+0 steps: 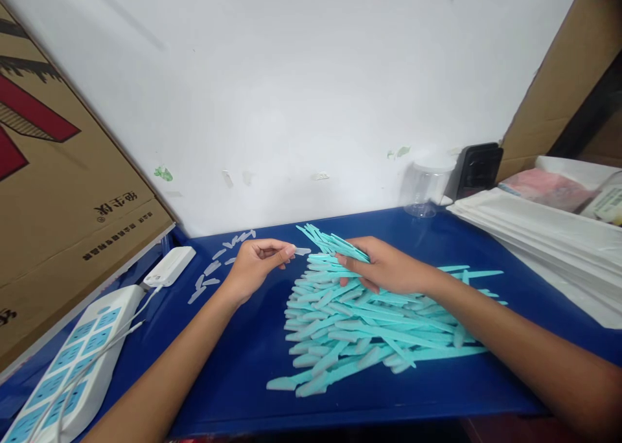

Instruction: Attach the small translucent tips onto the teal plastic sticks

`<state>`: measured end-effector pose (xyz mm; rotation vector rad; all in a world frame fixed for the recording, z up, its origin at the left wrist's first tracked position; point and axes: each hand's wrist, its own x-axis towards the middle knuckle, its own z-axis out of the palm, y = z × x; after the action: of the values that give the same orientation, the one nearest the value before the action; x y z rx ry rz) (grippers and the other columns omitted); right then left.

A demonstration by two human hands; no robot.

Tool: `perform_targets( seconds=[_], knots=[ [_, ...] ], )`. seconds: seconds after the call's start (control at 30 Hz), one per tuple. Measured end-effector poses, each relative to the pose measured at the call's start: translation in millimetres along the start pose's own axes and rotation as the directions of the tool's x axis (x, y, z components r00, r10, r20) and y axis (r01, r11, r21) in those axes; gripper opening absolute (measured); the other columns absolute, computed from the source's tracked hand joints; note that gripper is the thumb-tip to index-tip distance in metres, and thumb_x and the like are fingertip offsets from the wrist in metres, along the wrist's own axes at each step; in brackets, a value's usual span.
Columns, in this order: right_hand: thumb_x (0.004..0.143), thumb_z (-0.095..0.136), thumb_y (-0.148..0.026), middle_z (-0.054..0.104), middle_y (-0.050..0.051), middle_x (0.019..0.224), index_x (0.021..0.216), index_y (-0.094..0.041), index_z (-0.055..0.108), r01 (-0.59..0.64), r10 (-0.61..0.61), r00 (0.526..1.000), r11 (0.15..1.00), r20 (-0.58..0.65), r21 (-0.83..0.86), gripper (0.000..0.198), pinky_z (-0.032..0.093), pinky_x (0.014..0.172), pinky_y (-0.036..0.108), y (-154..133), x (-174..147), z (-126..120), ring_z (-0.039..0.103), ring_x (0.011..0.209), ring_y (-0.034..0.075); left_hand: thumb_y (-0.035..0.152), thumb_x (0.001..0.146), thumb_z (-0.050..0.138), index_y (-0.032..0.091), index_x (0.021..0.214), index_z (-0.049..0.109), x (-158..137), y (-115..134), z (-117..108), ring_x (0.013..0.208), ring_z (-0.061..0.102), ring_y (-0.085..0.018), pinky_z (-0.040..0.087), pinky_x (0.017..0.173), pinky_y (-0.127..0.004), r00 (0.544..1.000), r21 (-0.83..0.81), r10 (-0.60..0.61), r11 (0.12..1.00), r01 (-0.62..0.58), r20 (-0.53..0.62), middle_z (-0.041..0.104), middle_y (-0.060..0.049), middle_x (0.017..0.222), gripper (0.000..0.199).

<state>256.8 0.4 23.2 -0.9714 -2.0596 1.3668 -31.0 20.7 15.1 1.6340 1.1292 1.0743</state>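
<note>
My left hand (pixel 265 261) pinches a small translucent blade cover (pixel 302 252) between thumb and index finger. A bunch of thin turquoise eyebrow razors (pixel 330 241) is gripped in my right hand (pixel 374 261), their narrow ends fanning up and to the left. Beneath that hand lies a large heap of similar turquoise razors (pixel 350 326), many with pale covered ends pointing left. Several loose translucent covers (pixel 212 268) are scattered on the blue tabletop (pixel 233 378) behind and left of my left hand. Whether the cover in my left hand touches a razor, I cannot tell.
A white power strip (pixel 104 339) with cables and a white adapter (pixel 170 266) lie at the left, beside a large cardboard box (pixel 63 190). At the back right stand a clear jar (pixel 427 187) and a black object (pixel 479 170). Stacked white trays (pixel 544 236) occupy the right.
</note>
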Motion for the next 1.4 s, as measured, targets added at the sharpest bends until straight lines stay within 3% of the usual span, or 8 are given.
perform_targets(
  seconds=[0.33, 0.57, 0.83, 0.93, 1.07, 1.17, 1.27, 1.4],
  knots=[
    [0.094, 0.057, -0.066, 0.047, -0.007, 0.049, 0.103, -0.017, 0.061, -0.024, 0.024, 1.000, 1.000, 0.000, -0.018, 0.049, 0.057, 0.068, 0.033, -2, 0, 2, 0.068, 0.058, 0.020, 0.045, 0.077, 0.084, 0.017, 0.087, 0.083, -3, -1, 5, 0.068, 0.063, -0.016, 0.052, 0.064, -0.026, 1.000, 0.089, -0.011, 0.996, 0.010, 0.021, 0.077, -0.007, 0.079, 0.029],
    [0.096, 0.057, -0.061, 0.043, -0.010, 0.047, 0.104, -0.019, 0.060, -0.005, 0.004, 1.000, 1.000, 0.024, 0.011, 0.043, 0.058, 0.074, 0.036, 2, 1, 8, 0.060, 0.051, 0.016, 0.045, 0.080, 0.081, 0.016, 0.081, 0.080, -9, 1, 19, 0.072, 0.064, -0.018, 0.053, 0.065, -0.028, 0.991, 0.031, 0.026, 0.999, -0.030, 0.128, 0.074, -0.008, 0.079, 0.029],
    [0.098, 0.056, -0.059, 0.042, -0.010, 0.055, 0.091, -0.021, 0.056, 0.022, -0.022, 1.000, 1.000, 0.008, -0.004, 0.038, 0.056, 0.063, 0.031, -5, 0, 9, 0.048, 0.046, 0.011, 0.042, 0.081, 0.082, 0.016, 0.075, 0.077, -13, 9, 24, 0.073, 0.062, -0.017, 0.050, 0.067, -0.028, 0.990, -0.024, 0.021, 1.000, -0.018, 0.142, 0.070, -0.006, 0.078, 0.027],
    [0.097, 0.057, -0.059, 0.039, -0.009, 0.052, 0.092, -0.021, 0.056, 0.011, -0.012, 1.000, 1.000, 0.027, 0.021, 0.038, 0.055, 0.064, 0.031, -5, 0, 8, 0.057, 0.053, 0.014, 0.041, 0.080, 0.082, 0.015, 0.076, 0.077, -13, 9, 24, 0.072, 0.060, -0.016, 0.049, 0.066, -0.028, 0.989, -0.038, 0.012, 0.999, -0.007, 0.148, 0.069, -0.005, 0.077, 0.026],
    [0.094, 0.059, -0.064, 0.052, -0.004, 0.058, 0.122, -0.018, 0.057, -0.123, 0.122, 0.992, 0.992, 0.043, 0.021, 0.054, 0.048, 0.053, 0.027, -3, -1, 7, 0.064, 0.060, 0.020, 0.042, 0.080, 0.082, 0.015, 0.079, 0.077, -11, 6, 24, 0.072, 0.062, -0.017, 0.050, 0.067, -0.028, 0.990, -0.032, 0.004, 0.999, 0.000, 0.144, 0.071, -0.006, 0.077, 0.028],
    [0.092, 0.062, -0.065, 0.064, 0.001, 0.072, 0.150, -0.020, 0.038, -0.198, 0.197, 0.980, 0.979, 0.020, 0.050, 0.078, 0.047, 0.053, 0.027, -2, -3, 6, 0.064, 0.060, 0.019, 0.045, 0.080, 0.082, 0.015, 0.081, 0.077, -10, 2, 23, 0.073, 0.065, -0.018, 0.050, 0.066, -0.028, 0.989, -0.017, 0.008, 1.000, -0.006, 0.145, 0.073, -0.007, 0.079, 0.030],
    [0.090, 0.066, -0.063, 0.067, 0.003, 0.078, 0.156, -0.020, 0.029, -0.199, 0.199, 0.980, 0.977, 0.014, 0.071, 0.087, 0.049, 0.057, 0.028, -1, -4, 5, 0.067, 0.065, 0.020, 0.045, 0.081, 0.081, 0.015, 0.082, 0.078, -10, 1, 22, 0.073, 0.066, -0.018, 0.050, 0.066, -0.027, 0.988, -0.016, 0.010, 1.000, -0.008, 0.152, 0.075, -0.007, 0.080, 0.030],
    [0.090, 0.065, -0.064, 0.069, 0.005, 0.082, 0.152, -0.020, 0.033, -0.197, 0.197, 0.980, 0.978, 0.012, 0.072, 0.083, 0.047, 0.056, 0.027, -1, -5, 5, 0.067, 0.065, 0.020, 0.047, 0.081, 0.081, 0.014, 0.083, 0.078, -10, 3, 22, 0.071, 0.067, -0.018, 0.051, 0.065, -0.027, 0.989, 0.001, 0.007, 1.000, -0.007, 0.147, 0.076, -0.008, 0.080, 0.032]
  ],
)
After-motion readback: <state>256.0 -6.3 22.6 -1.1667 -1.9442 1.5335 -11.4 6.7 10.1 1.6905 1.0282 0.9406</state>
